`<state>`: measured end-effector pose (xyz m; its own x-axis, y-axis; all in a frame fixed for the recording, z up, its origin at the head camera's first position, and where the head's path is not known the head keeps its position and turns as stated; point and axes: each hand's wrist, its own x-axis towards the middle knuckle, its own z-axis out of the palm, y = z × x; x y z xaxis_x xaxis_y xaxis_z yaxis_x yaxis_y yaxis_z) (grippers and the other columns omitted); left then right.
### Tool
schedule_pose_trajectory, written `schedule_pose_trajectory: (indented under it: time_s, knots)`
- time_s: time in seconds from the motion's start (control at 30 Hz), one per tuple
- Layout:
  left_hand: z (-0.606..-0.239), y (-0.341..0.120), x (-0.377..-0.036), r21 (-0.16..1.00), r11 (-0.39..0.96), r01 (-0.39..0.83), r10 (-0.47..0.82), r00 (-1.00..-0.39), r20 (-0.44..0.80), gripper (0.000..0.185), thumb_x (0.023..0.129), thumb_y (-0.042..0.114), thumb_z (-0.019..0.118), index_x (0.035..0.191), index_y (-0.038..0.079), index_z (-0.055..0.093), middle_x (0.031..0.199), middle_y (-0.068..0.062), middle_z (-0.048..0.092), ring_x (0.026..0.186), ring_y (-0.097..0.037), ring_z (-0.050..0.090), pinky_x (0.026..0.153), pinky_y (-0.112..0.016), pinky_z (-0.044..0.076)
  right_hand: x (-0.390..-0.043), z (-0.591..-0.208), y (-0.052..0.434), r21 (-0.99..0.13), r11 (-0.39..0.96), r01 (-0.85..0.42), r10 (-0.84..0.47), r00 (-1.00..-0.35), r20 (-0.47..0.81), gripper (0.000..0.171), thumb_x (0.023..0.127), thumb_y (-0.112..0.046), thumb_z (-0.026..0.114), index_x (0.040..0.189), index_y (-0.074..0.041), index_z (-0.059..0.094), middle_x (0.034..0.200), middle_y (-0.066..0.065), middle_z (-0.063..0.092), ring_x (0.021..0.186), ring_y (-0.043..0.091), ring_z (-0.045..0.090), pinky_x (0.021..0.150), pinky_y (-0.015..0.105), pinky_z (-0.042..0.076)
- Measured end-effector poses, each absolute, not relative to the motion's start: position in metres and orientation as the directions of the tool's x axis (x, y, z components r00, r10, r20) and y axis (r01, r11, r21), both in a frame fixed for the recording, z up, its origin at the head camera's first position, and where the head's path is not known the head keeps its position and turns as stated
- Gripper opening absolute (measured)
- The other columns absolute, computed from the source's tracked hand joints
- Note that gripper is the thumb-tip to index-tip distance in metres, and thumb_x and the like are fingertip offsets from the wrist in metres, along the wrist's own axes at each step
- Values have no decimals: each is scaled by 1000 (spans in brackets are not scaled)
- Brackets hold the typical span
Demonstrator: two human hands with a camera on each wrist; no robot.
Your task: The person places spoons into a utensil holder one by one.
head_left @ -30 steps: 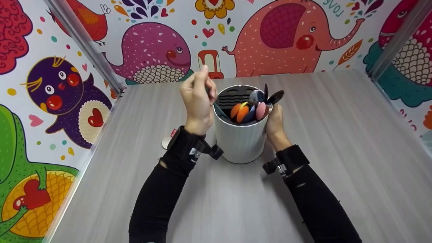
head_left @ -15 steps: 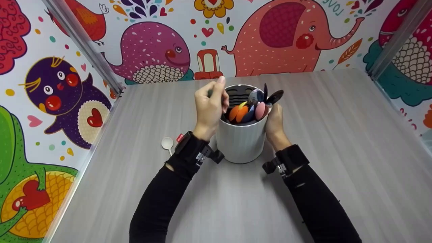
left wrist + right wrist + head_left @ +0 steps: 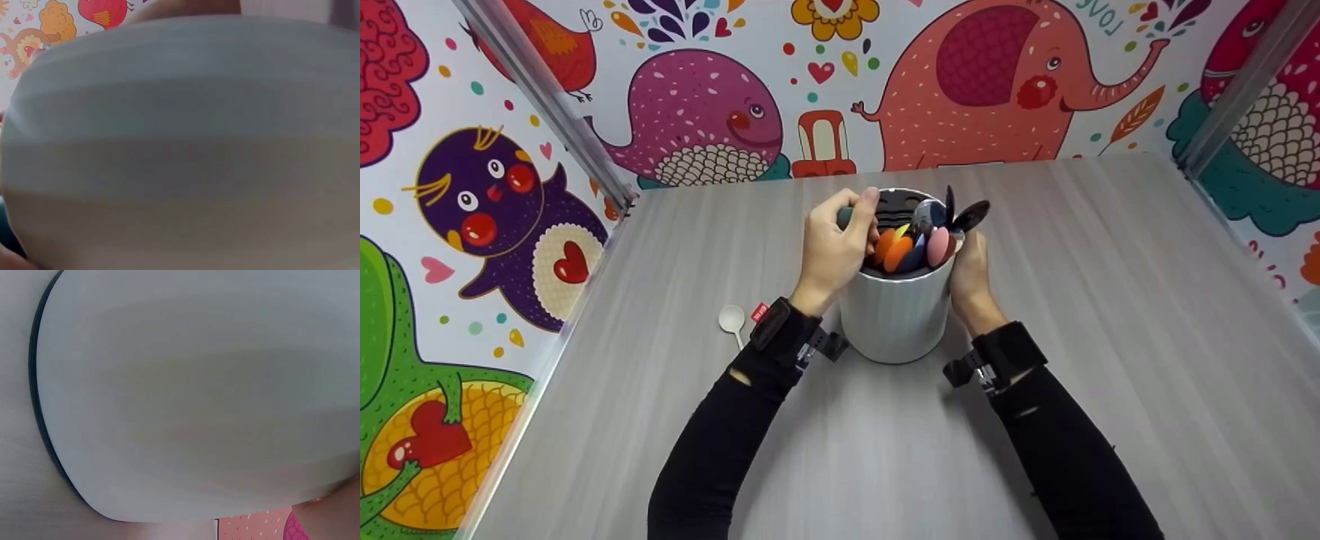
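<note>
Left hand: fingers curled round a teal-handled utensil, at the holder's rim.
Right hand: cups the holder's side.
White ribbed cylindrical holder: upright between both hands, on the grey table.

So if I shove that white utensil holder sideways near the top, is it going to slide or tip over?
The white holder is tall for its base, and spoon heads crowd its top, so a high push probably tips it. The right hand grips its side, which should steady it. Its smooth wall likely slides on the table if pushed low.
</note>
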<state>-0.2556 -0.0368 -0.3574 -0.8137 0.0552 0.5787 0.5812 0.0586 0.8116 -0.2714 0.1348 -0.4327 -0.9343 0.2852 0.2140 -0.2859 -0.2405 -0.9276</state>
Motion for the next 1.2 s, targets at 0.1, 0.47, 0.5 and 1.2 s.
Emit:
schedule_pose_trajectory:
  time_s: [0.1,0.47,0.5,1.2]
  knots:
    - [-361,-39,-256,781,118,613,66,-790,610,31,103,16,59,74,4,57,62,-4,59,51,-15,55,49,-27,48,-271,-432,135,-930,-239,-280,286,-935,208,48,107,-31,33,75,-16,67,73,-5,63,71,6,58,70,20,48]
    - [-377,-36,-255,576,406,709,113,-665,739,21,99,18,62,84,3,65,77,-8,63,76,-22,55,71,-34,41,-273,-434,136,-930,-216,-297,302,-926,225,46,106,-30,36,81,-14,72,82,-5,67,81,8,60,80,22,47]
    - [-378,-35,-255,561,421,712,121,-658,743,21,99,18,61,85,4,65,78,-8,65,78,-24,55,73,-37,40,-273,-434,136,-931,-214,-296,301,-927,225,47,106,-30,36,81,-14,72,81,-5,67,80,8,60,80,22,47]
    - [-392,-33,-249,385,634,671,144,-592,793,31,99,32,45,82,8,55,83,-6,50,84,-25,45,78,-40,34,-272,-434,138,-934,-212,-288,285,-932,223,48,107,-34,34,87,-14,74,87,-4,69,84,9,61,82,22,48]
